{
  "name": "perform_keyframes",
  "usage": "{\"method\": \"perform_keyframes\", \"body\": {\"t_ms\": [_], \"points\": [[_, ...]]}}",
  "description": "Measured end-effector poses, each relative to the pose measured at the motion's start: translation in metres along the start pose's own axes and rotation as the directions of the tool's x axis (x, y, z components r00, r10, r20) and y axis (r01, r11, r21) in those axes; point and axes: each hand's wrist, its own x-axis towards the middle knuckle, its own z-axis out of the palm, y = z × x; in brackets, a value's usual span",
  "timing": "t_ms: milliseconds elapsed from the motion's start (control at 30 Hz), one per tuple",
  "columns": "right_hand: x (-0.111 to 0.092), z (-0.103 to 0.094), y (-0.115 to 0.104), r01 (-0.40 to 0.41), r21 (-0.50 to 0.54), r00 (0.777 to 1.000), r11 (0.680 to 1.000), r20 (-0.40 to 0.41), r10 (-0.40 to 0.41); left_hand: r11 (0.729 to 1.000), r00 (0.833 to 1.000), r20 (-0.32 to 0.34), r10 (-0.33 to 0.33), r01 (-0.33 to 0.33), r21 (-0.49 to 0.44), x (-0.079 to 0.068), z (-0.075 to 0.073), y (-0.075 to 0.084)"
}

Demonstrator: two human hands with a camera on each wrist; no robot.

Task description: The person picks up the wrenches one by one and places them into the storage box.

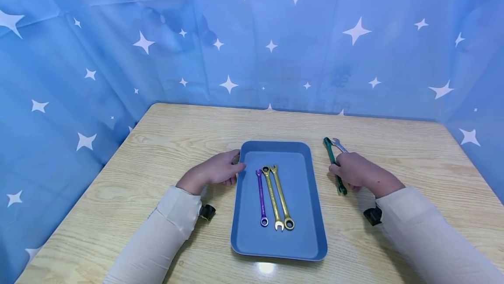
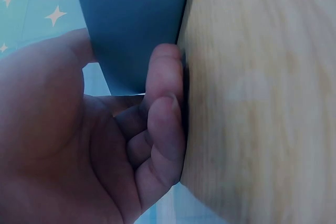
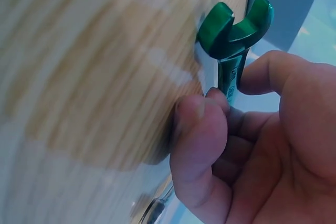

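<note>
My left hand (image 1: 218, 168) grips the upper left side of a blue tray (image 1: 235, 231), thumb over the rim and fingers along the outer wall. Inside the tray lie a purple wrench (image 1: 261, 196) and two gold wrenches (image 1: 272, 196), side by side. To the right of the tray, my right hand (image 1: 360, 170) pinches a green wrench (image 1: 330, 150) between thumb and fingers. The green open end (image 3: 236, 30) shows close up in the right wrist view, near the tabletop. A silver wrench (image 1: 338, 145) lies beside the green one, partly hidden by the right hand.
Everything stands on a light wood-grain table (image 1: 189, 122). A blue curtain with white stars (image 1: 252, 56) hangs behind the table and at its sides. Each wrist wears a dark camera mount (image 1: 207, 212).
</note>
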Motion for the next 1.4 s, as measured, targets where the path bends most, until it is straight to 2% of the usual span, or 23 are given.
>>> {"method": "perform_keyframes", "body": {"t_ms": [533, 1400], "points": [[0.001, -0.0032, 0.0038, -0.007, 0.039, 1.0, 0.999, 0.014, 0.006, 1.0, 1.0, 0.001, -0.002, 0.002, 0.007, 0.0, -0.001, 0.0016], [0.0032, -0.0026, -0.0001, -0.041, -0.029, 0.999, 0.999, -0.037, 0.04, 1.0, 1.0, 0.001, -0.005, 0.005, 0.0, -0.001, 0.0, 0.0017]]}}
